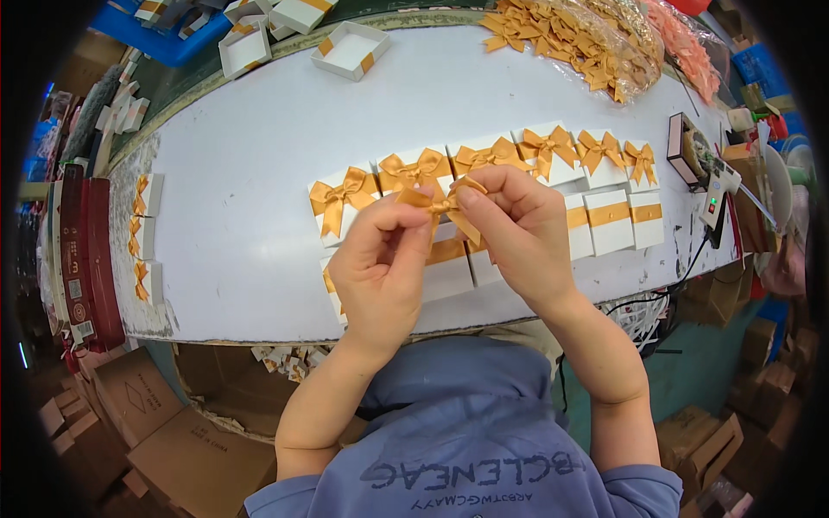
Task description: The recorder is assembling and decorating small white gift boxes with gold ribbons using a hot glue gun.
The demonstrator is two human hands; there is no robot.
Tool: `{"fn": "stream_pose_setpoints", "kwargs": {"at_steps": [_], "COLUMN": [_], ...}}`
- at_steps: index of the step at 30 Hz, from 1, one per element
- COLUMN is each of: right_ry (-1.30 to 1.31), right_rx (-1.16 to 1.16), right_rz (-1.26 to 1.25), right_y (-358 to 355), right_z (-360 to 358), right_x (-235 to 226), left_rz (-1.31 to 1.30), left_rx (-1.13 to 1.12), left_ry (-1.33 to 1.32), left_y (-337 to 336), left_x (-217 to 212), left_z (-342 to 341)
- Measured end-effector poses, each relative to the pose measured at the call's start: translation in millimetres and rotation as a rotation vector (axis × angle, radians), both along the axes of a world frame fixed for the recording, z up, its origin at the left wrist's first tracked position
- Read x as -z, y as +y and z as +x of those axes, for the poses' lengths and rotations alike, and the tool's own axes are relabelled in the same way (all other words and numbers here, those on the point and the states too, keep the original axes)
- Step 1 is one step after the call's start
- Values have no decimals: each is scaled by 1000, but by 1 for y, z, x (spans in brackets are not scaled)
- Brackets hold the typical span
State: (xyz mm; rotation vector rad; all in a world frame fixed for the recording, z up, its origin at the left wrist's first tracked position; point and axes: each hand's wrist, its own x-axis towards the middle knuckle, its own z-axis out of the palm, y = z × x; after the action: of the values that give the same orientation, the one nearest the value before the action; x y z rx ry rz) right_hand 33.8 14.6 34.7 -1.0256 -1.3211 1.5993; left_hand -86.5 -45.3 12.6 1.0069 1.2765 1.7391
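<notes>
The white surface (250, 224) carries the work. Across its middle runs a double row of white gift boxes (604, 220) with gold bands: the far row already bears gold satin bows (544, 147), while the near row, where visible, shows bands only. Three more bowed boxes (145, 233) stand along the left edge, open box trays (350, 50) sit at the far side, and clear bags of loose bows (579, 39) lie at the far right.

Both hands are raised over the near row. The left hand (380, 268) and right hand (518, 233) together hold one loose gold bow (445, 205), each grip pinched shut on it with thumb and forefinger, just above the boxes and not touching them.

Judgement: the step in hand is preparing a single bow, apparently working at its underside, before fixing. The next move calls for lowering it centred on a bare band and pressing it flat, square with the neighbours. Whether adhesive is exposed cannot be told.
</notes>
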Motion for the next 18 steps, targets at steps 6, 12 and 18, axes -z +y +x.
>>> {"fn": "stream_pose_setpoints", "kwargs": {"at_steps": [6, 12, 18], "right_ry": [-248, -646, -787], "right_rx": [-101, -164, -178], "right_rz": [125, 472, 612], "right_y": [-9, -18, -21], "right_z": [10, 6, 4], "right_x": [20, 23, 32], "left_rz": [-55, -222, -216], "left_rx": [-23, 67, 129], "left_ry": [450, 753, 1015], "left_y": [-25, -40, -38], "left_x": [9, 4, 6], "left_z": [-11, -15, -14]}}
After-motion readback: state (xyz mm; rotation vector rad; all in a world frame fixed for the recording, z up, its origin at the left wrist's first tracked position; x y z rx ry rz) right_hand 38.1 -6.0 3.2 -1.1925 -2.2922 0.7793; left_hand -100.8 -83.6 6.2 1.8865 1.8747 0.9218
